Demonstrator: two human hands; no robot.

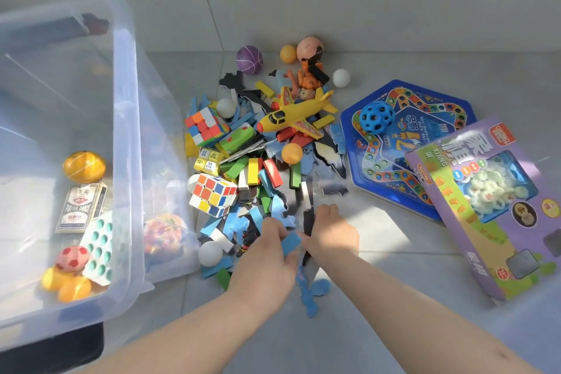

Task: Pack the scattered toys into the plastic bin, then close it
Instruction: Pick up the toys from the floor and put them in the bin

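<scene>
The bin (127, 130) stands open on the floor (425, 267) at the left; inside it lie a yellow ball (84, 166), a card pack (80, 206), a peg board (98, 247) and a red-white ball (73, 258). Just beside its right wall is the pile (261, 173) of toys that are not yet packed: a plane (296, 117) on top, two cubes (214, 194), coloured blocks, foam pieces and small balls. A purple ball (249, 59) lies at the far edge; a hexagon board (406, 143) lies to the right with a holed ball (377, 117) on it, and a purple box (498, 206) partly covers its near side.

Both hands are at the near edge of the pile, just beside each other. The left hand (267, 255) holds a blue block (290, 244) — the thumb is on one side, the curled fingers on the other; the right hand (331, 234) has its thumb at the end of this block and its fingers bent down into the foam pieces — if they hold something, I cannot tell.
</scene>
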